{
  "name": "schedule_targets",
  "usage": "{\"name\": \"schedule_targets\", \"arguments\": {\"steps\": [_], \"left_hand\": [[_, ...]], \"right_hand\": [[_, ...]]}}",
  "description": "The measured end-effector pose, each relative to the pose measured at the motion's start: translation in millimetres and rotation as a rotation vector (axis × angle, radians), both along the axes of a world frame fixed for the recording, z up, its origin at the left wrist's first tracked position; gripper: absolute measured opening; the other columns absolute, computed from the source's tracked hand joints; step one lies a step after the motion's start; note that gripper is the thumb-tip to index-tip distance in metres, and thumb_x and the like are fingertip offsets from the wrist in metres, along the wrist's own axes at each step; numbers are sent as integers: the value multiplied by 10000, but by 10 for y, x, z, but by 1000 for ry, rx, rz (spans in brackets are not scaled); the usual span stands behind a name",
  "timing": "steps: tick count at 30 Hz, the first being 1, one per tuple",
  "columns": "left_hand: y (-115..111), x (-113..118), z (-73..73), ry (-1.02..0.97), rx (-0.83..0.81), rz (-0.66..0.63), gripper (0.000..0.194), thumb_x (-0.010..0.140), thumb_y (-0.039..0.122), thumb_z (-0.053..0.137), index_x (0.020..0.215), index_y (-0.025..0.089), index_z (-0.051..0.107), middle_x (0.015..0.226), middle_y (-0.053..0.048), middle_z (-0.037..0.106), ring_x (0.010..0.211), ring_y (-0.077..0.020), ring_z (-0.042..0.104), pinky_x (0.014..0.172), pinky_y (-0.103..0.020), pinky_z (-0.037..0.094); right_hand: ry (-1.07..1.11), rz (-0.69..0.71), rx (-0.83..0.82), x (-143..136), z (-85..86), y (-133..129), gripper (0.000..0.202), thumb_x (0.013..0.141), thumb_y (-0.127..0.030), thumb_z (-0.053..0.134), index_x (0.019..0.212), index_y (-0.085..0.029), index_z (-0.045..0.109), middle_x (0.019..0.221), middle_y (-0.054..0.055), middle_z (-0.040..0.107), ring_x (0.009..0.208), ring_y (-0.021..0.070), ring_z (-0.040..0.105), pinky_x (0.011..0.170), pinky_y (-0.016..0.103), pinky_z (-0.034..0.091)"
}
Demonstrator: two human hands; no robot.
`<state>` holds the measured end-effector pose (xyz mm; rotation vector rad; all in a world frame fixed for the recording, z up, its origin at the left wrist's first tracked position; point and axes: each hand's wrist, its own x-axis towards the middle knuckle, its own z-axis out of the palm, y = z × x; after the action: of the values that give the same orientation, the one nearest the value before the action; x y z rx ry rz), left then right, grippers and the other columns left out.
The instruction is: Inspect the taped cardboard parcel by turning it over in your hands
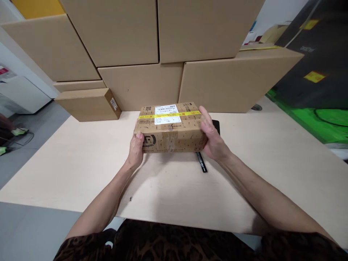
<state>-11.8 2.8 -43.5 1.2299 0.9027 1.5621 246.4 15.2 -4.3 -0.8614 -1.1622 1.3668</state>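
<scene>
Between my two hands is a brown cardboard parcel box (187, 141), with a white shipping label and a yellow tape strip across its top. My left hand (136, 150) grips its left end, the thumb on the near side. My right hand (213, 139) holds the right end, fingers along the side and upper edge. The box appears raised a little above the table (174, 195), with shadow under it. A black, narrow tool like a utility knife (201, 162) lies on the table, partly hidden by the box. Some dark object (216, 125) shows behind my right hand.
Large plain cartons (141, 85) are stacked along the table's back edge. A smaller flat carton (84, 105) with a label stands at the back left. To the right are a dark panel with yellow stickers (314, 76) and a green surface (326, 127).
</scene>
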Motion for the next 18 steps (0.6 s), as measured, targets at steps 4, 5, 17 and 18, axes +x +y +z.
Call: {"name": "schedule_targets", "arguments": {"steps": [4,5,17,18], "left_hand": [[-24,43,133,-95,-64,1,799,930,860,605,1476,280,660,1396,-110,792,1443,-368,667,1188,-538,586],[-31,42,147,-102,-69,0,812,926,868,603,1485,282,653,1395,-111,793,1433,-368,675,1179,-536,593],[-57,-53,119,233,39,-160,736,982,679,701,1561,269,506,1480,-147,677,1582,-349,492,1352,-593,367],[-58,-52,131,270,60,-166,725,976,639,735,1552,270,496,1482,-147,661,1574,-351,495,1355,-601,359]], "right_hand": [[-102,43,195,-20,-48,-40,1295,667,-525,1010,1714,-461,250,1658,37,572,1567,378,522,1311,620,428],[-121,23,235,-24,-56,-43,1275,657,-492,1024,1695,-458,286,1623,40,593,1545,377,540,1300,618,444],[33,-137,33,73,42,78,728,782,-727,870,1373,-452,545,1447,-1,720,1446,346,640,1113,571,615],[38,-147,22,75,54,91,744,762,-752,869,1359,-444,549,1440,0,724,1450,349,637,1092,564,629]]}}
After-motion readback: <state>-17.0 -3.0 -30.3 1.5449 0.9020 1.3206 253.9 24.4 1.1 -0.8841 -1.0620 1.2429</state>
